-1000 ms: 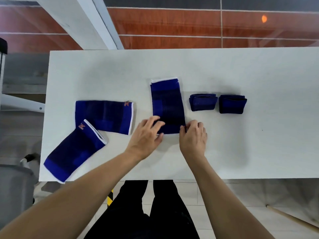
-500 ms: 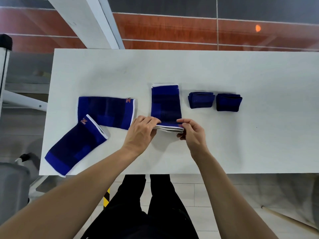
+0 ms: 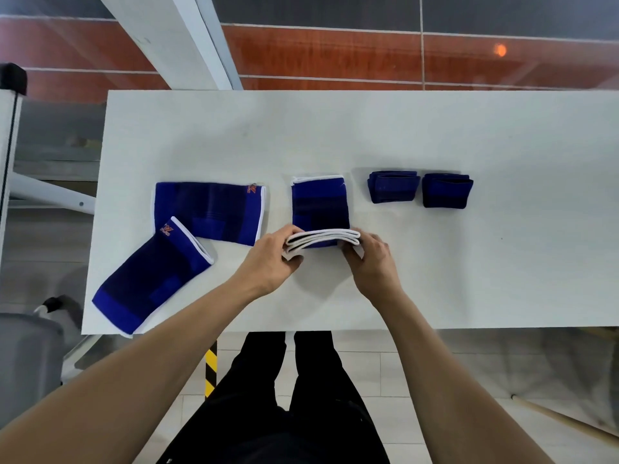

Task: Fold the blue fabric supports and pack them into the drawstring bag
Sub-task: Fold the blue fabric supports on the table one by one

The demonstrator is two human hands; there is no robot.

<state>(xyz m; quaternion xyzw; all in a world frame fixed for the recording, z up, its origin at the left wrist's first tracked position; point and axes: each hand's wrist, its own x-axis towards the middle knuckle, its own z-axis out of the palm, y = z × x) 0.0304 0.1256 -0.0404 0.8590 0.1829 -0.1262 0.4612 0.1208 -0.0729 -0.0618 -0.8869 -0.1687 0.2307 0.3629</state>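
Note:
A blue fabric support with white trim (image 3: 320, 204) lies in the middle of the white table (image 3: 335, 135). Its near end is lifted off the table and curled over. My left hand (image 3: 273, 259) pinches that white-edged end at its left corner, and my right hand (image 3: 370, 254) pinches it at the right corner. Two flat blue supports lie to the left: one (image 3: 207, 211) lengthwise, and another (image 3: 150, 279) slanted, overlapping it and reaching the table's near edge. Two small folded blue supports (image 3: 393, 187) (image 3: 447, 190) sit to the right. No drawstring bag is visible.
A grey bin (image 3: 30, 349) stands on the floor at the left, below the table's near corner. A white beam (image 3: 174, 41) runs behind the table's far left corner. My legs in black trousers are under the near edge.
Both hands have taken hold of the middle support's near end and raised it, folding it back toward the far end. The support looks shorter than a second ago.

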